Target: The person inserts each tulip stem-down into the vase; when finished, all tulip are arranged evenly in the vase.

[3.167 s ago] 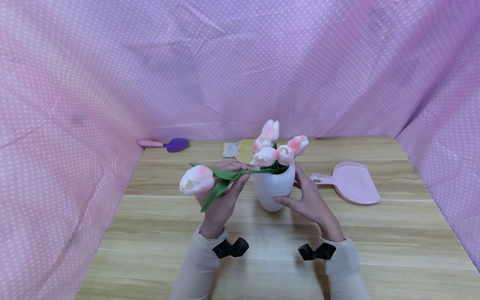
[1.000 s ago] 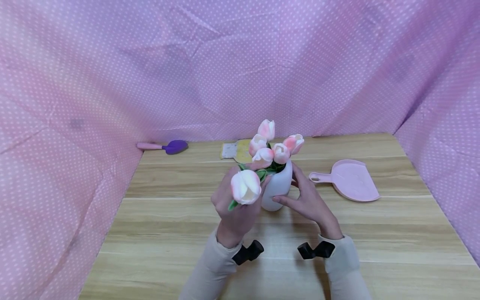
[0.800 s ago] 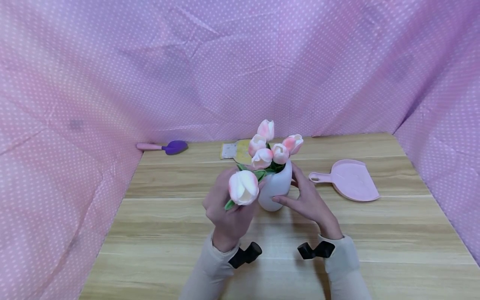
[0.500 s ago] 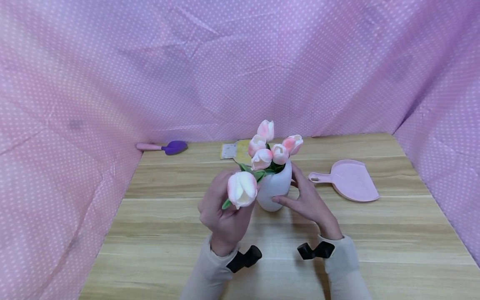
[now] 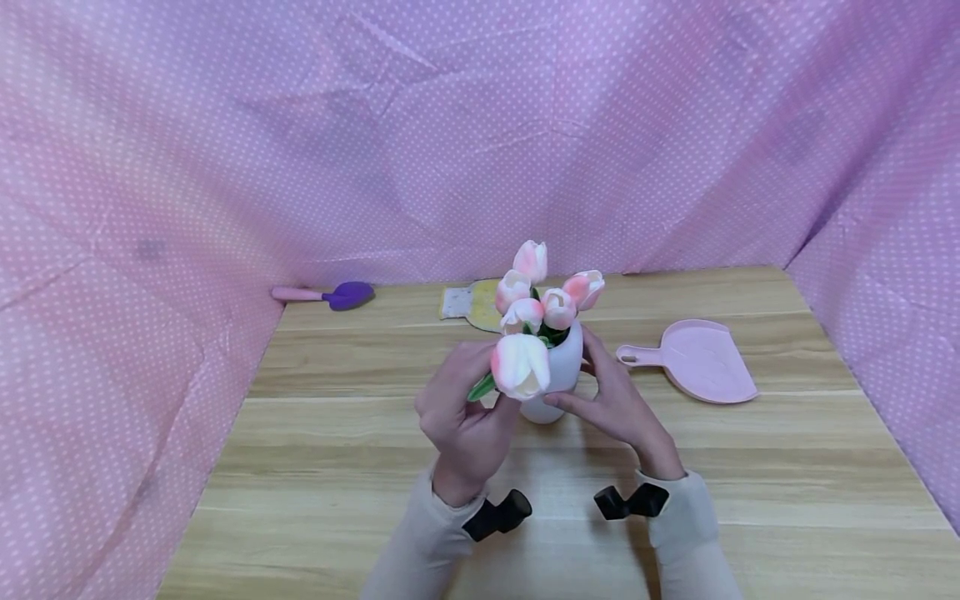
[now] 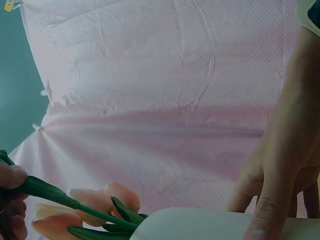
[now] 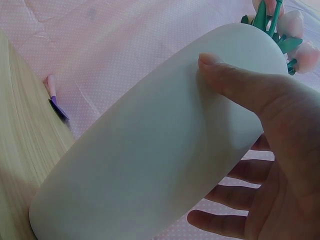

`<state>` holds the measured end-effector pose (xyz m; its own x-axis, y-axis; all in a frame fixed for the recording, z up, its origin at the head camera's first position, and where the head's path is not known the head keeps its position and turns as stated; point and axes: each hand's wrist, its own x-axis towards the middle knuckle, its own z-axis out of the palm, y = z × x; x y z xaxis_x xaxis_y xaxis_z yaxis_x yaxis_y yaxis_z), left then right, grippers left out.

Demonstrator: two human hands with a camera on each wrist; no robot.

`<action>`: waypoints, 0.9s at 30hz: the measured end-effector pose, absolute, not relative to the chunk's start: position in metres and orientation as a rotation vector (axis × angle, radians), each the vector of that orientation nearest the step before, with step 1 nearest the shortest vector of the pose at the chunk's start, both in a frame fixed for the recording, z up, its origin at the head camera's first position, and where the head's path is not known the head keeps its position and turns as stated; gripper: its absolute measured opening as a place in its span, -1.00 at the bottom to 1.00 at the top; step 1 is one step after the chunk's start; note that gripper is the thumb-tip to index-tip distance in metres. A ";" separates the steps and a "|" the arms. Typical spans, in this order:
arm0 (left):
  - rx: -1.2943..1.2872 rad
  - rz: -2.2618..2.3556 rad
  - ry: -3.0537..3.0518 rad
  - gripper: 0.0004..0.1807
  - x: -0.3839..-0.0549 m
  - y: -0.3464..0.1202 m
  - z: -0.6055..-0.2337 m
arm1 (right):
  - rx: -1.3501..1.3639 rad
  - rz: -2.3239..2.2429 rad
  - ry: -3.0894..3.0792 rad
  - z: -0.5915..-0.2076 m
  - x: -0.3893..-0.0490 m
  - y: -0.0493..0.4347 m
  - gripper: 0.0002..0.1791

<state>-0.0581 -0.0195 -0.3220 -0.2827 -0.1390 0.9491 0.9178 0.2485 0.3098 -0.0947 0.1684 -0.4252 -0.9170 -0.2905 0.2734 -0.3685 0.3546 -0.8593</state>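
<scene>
My left hand (image 5: 468, 421) pinches a pink-and-white artificial tulip (image 5: 521, 367) by its green stem. In the left wrist view, that stem (image 6: 97, 214) slants down to the mouth of the white vase (image 7: 135, 135), with the left fingertips (image 6: 12, 176) at the frame's left edge. Several similar tulips (image 5: 558, 308) stand in the vase and lean various ways. From the right side my right hand (image 5: 618, 396) holds the vase, thumb across its front and the other fingers behind. In the head view, the held bloom and left hand cover part of the vase.
A small trowel (image 5: 348, 295) with a pink handle and purple blade lies at the back left of the wooden table (image 5: 322, 483). Behind the vase is a flat yellow-and-grey piece (image 5: 480, 304). To the right rests a pink dustpan (image 5: 708, 362). Pink dotted cloth (image 5: 450, 150) surrounds the table.
The held tulip has swung from lying sideways on the left to upright, its bloom now in front of the vase. My left hand moved right with it; the right hand kept its hold.
</scene>
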 end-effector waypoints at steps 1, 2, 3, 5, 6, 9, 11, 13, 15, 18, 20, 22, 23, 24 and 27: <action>-0.774 -1.247 -1.481 -0.86 -0.059 -0.019 -0.322 | 0.618 1.634 -2.523 -0.425 -0.095 0.168 0.10; -0.775 -1.233 -1.496 -0.87 -0.059 -0.019 -0.323 | 0.621 1.636 -2.520 -0.425 -0.095 0.168 0.09; -0.781 -1.219 -1.506 -0.88 -0.060 -0.019 -0.323 | 0.624 1.636 -2.518 -0.425 -0.095 0.168 0.09; -0.791 -1.194 -1.525 -0.89 -0.062 -0.019 -0.324 | 0.630 1.637 -2.514 -0.426 -0.095 0.168 0.09; -0.795 -1.179 -1.534 -0.90 -0.063 -0.018 -0.325 | 0.632 1.636 -2.514 -0.426 -0.095 0.168 0.09; -0.811 -1.126 -1.563 -0.90 -0.066 -0.017 -0.328 | 0.634 1.640 -2.516 -0.426 -0.096 0.168 0.09; -0.820 -1.085 -1.583 -0.90 -0.069 -0.016 -0.330 | 0.630 1.640 -2.519 -0.426 -0.096 0.168 0.09; -0.833 -1.054 -1.602 -0.91 -0.071 -0.016 -0.333 | 0.630 1.640 -2.520 -0.426 -0.096 0.168 0.10; -0.840 -1.027 -1.617 -0.95 -0.073 -0.015 -0.336 | 0.631 1.640 -2.520 -0.427 -0.096 0.168 0.10; -0.837 -0.992 -1.633 -0.96 -0.076 -0.015 -0.339 | 0.631 1.641 -2.519 -0.426 -0.096 0.168 0.11; -0.834 -0.973 -1.643 -0.93 -0.077 -0.014 -0.340 | 0.630 1.643 -2.519 -0.426 -0.096 0.168 0.11; -0.835 -0.962 -1.644 -0.93 -0.078 -0.014 -0.341 | 0.628 1.643 -2.520 -0.426 -0.096 0.168 0.12; -0.837 -0.957 -1.642 -0.93 -0.078 -0.014 -0.341 | 0.627 1.643 -2.521 -0.427 -0.096 0.168 0.12; -0.841 -0.952 -1.640 -0.93 -0.079 -0.014 -0.342 | 0.626 1.645 -2.521 -0.427 -0.096 0.168 0.12; -0.852 -0.933 -1.629 -0.96 -0.080 -0.014 -0.342 | 0.620 1.650 -2.523 -0.426 -0.095 0.168 0.11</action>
